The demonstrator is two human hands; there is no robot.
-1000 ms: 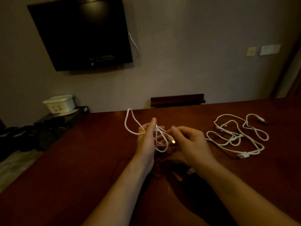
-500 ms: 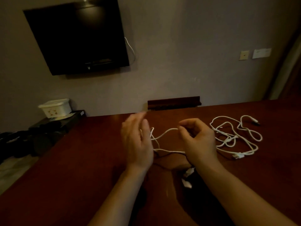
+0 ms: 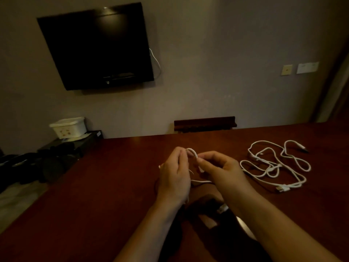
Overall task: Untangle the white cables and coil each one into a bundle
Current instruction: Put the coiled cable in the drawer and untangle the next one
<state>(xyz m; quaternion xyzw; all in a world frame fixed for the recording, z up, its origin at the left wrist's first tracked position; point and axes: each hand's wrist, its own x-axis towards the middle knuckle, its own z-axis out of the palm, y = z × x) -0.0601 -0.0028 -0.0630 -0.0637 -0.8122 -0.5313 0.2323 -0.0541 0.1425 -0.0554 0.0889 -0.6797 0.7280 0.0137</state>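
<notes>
Presently both hands work one white cable [image 3: 192,151] just left of the loose cable pile [image 3: 273,165] on the desk [image 3: 113,186]. Left hand [image 3: 174,178] and right hand [image 3: 220,170] each pinch a short arch of it, probably forming a coil loop; the slack trails beneath.

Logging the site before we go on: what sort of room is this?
Probably a hotel room or a small meeting room. A dark TV hangs on a plain wall, wall plates sit to its right, and the hands work a cable over a long dark wooden table.
</notes>
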